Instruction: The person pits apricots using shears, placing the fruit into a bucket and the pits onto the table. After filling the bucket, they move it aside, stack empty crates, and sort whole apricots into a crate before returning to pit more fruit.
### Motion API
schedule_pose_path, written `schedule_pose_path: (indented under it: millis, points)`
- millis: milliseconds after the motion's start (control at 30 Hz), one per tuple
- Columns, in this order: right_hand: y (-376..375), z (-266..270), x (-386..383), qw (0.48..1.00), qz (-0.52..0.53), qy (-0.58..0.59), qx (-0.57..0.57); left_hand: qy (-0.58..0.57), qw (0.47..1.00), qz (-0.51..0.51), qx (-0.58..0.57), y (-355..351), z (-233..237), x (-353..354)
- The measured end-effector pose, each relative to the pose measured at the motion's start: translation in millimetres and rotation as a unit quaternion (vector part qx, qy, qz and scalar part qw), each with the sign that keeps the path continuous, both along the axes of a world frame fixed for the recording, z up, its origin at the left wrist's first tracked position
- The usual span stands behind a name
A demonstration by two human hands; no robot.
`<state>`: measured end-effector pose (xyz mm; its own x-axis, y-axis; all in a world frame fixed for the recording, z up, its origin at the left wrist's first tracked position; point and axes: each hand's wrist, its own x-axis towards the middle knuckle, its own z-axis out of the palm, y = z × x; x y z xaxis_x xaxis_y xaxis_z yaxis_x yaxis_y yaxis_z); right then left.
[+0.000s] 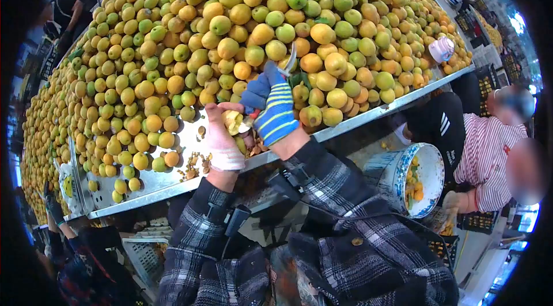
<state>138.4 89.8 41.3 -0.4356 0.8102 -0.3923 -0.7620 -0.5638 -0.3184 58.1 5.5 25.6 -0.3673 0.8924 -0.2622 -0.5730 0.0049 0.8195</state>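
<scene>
My left hand (pixel 222 144), in a pale pink and white glove with its fingertips apparently bare, grips a cut yellow fruit (pixel 233 122) with pale flesh showing. Pressed close on its right is my right hand (pixel 271 104), in a blue glove with yellow stripes. That hand is closed around a small curved knife (pixel 291 59); the blade sticks up past the thumb, and a bit of red shows below the fist. Beneath the hands, dark scraps (pixel 251 143) lie at the table edge. A big heap of yellow and green fruits (pixel 230 23) rises just beyond.
The metal table (pixel 161 182) has a raised rim and small brown bits (pixel 196 166). A white and blue bucket (pixel 397 176) with orange pieces stands right, beside a seated person in a striped shirt (pixel 487 159). A pale cup (pixel 441 49) sits on the heap. More people work left.
</scene>
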Motion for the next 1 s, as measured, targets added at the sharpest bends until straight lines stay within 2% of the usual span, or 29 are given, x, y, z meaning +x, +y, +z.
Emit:
schedule_pose_path:
  millis: [33, 100, 133, 167, 200, 233, 267, 300, 367, 400, 433, 500, 533, 567, 600, 633, 667, 700, 733, 767, 833, 967, 1000]
  points:
    - [7.2, 1.6, 7.6, 0.99, 0.063, 0.064, 0.106, 0.002, 1.0, 0.006, 0.001, 0.1, 0.6, -6.7]
    - [13.4, 9.8, 19.2, 0.972, 0.112, -0.01, 0.207, -0.089, 0.993, -0.084, -0.006, -0.4, 0.5, -21.0]
    - [12.9, 14.8, 26.2, 0.935, 0.124, -0.134, 0.305, -0.078, 0.993, -0.087, -0.002, 0.7, -3.4, -27.3]
    - [12.4, 19.2, 20.6, 0.892, 0.099, -0.236, 0.372, -0.079, 0.993, -0.084, 0.002, 0.4, -5.2, -29.1]
    - [11.5, 20.7, 21.7, 0.805, 0.126, -0.307, 0.492, -0.082, 0.993, -0.078, -0.029, 0.9, -2.3, -28.7]
    - [7.2, 20.4, 24.0, 0.696, 0.148, -0.37, 0.597, -0.085, 0.992, -0.073, -0.061, 1.1, 0.5, -28.0]
    - [-1.4, 9.2, 23.4, 0.684, 0.177, -0.374, 0.6, -0.075, 0.987, -0.059, -0.132, 0.1, 3.8, -25.2]
    - [-5.1, 11.1, 25.0, 0.62, 0.238, -0.43, 0.611, -0.077, 0.987, -0.06, -0.129, -1.6, 4.8, -24.5]
    - [-6.9, 17.0, 28.9, 0.537, 0.284, -0.511, 0.608, 0.008, 0.988, -0.071, -0.136, -10.0, 3.0, -23.2]
    - [-10.2, 18.1, 29.2, 0.521, 0.225, -0.508, 0.648, -0.034, 0.987, -0.108, -0.11, -14.7, -0.2, -27.4]
    - [-11.2, 10.6, 29.2, 0.512, 0.213, -0.518, 0.651, -0.033, 0.987, -0.112, -0.106, -14.3, -2.1, -25.1]
    - [-18.3, 1.4, 26.4, 0.526, 0.138, -0.508, 0.668, -0.032, 0.995, -0.055, -0.081, -12.9, -8.3, -21.8]
    - [-21.0, -0.6, 23.6, 0.512, 0.121, -0.519, 0.673, -0.003, 0.995, -0.004, -0.099, -13.0, -16.9, -19.3]
    - [-23.5, -2.7, 20.6, 0.487, 0.122, -0.541, 0.675, -0.003, 0.995, -0.004, -0.099, -10.3, -29.3, -19.2]
    - [-23.9, -0.7, 20.6, 0.47, 0.132, -0.553, 0.675, 0.055, 0.995, 0.037, -0.069, -9.1, -43.3, -19.5]
    - [-24.7, 2.6, 21.0, 0.453, 0.142, -0.565, 0.675, 0.113, 0.99, 0.078, -0.039, -7.4, -26.3, -15.1]
    - [-25.3, 4.6, 22.6, 0.454, 0.144, -0.565, 0.674, 0.028, 0.991, -0.023, -0.132, -19.5, -5.1, -14.3]
    - [-24.8, 7.0, 25.4, 0.485, 0.155, -0.517, 0.688, 0.027, 0.99, -0.024, -0.133, -20.6, -6.6, -16.6]
    - [-23.5, 9.1, 27.8, 0.513, 0.166, -0.468, 0.701, -0.002, 0.991, -0.073, -0.111, -21.4, -8.8, -22.1]
    - [-22.2, 10.8, 29.7, 0.512, 0.168, -0.468, 0.7, -0.032, 0.988, -0.121, -0.089, -22.7, -10.6, -25.7]
    - [-18.8, 12.9, 31.8, 0.514, 0.245, -0.477, 0.67, -0.025, 0.988, -0.13, -0.083, -25.3, -12.2, -28.7]
    - [-20.6, 5.7, 33.1, 0.462, 0.238, -0.499, 0.693, -0.017, 0.986, -0.14, -0.085, -26.9, -10.5, -26.7]
    - [-25.1, 4.0, 31.2, 0.473, 0.222, -0.498, 0.692, -0.013, 0.99, -0.104, -0.097, -27.0, -10.6, -24.9]
